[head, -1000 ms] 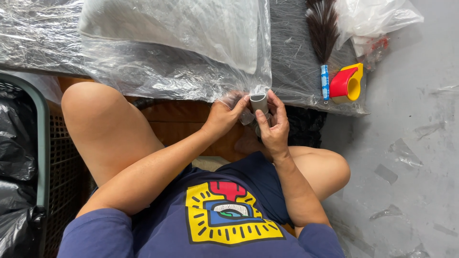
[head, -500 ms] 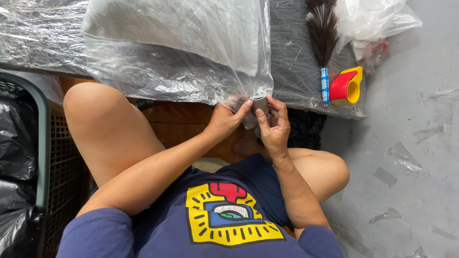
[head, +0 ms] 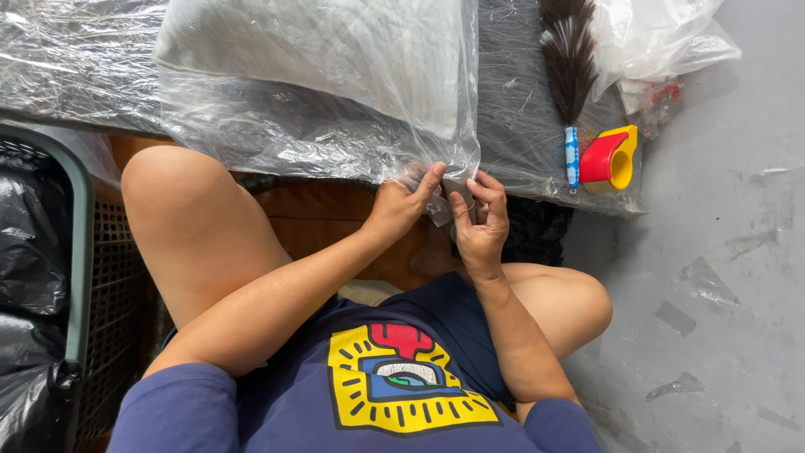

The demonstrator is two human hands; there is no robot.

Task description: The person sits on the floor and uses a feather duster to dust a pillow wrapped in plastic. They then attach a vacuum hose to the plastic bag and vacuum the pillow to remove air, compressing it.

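— What have the hands got?

— From my seat, both meet at the middle of the frame, at the lower corner of the clear bag [head: 335,92]. My left hand [head: 401,207] is mostly closed, its fingertips pinching the bag's bottom edge. My right hand [head: 480,220] is curled, thumb and fingers closed on a small clear piece, tape [head: 442,211] I think, right against that same corner. The two hands are almost touching.

— Where does the bag lie?

— It fills the upper middle of the frame, on a surface covered in plastic sheet [head: 75,59], with something pale and flat inside. Its corner hangs just over the near edge, above my knees.

— Anything else near?

— At upper right, a dark brush [head: 569,75] with a blue handle lies upright in the frame, and just beside it, to the right, a red and yellow dispenser [head: 610,159]. More crumpled plastic [head: 662,38] sits in the top right corner. A dark basket [head: 80,252] with a black liner stands at the left edge.
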